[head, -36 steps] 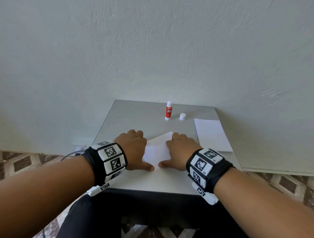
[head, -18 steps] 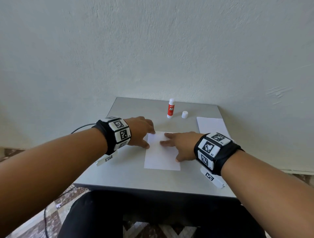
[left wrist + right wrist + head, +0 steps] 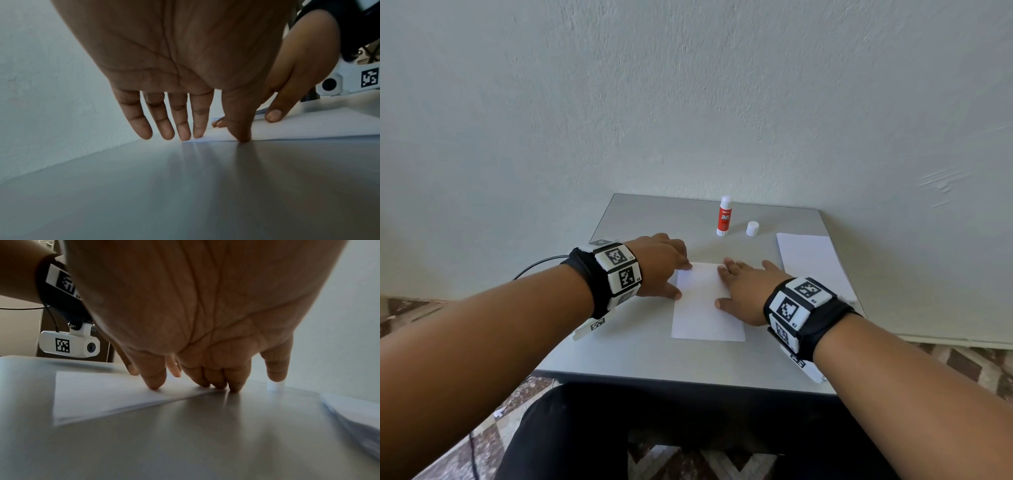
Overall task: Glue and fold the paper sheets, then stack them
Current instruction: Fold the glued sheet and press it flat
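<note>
A folded white paper sheet [image 3: 703, 308] lies flat in the middle of the grey table [image 3: 654, 359]. My left hand [image 3: 664, 265] rests at its far left corner, straight fingers and thumb touching the paper's left edge [image 3: 216, 138]. My right hand [image 3: 743, 287] lies flat on the sheet's right side, fingertips [image 3: 218, 384] pressing its far edge and the thumb pressing the top. A pile of white paper sheets [image 3: 811, 263] lies at the right of the table. A red and white glue stick [image 3: 724, 216] stands uncapped at the back, its white cap [image 3: 752, 229] beside it.
The table stands against a pale wall [image 3: 688, 102]. A black cable [image 3: 537, 265] runs off the table's left side. My legs in dark trousers [image 3: 654, 438] are under the near edge. A patterned tile floor [image 3: 414, 308] shows on both sides.
A second ago both hands pressed a lifted fold of the sheet near the front edge. Since then the sheet has been laid flat and both hands have moved to its far end.
</note>
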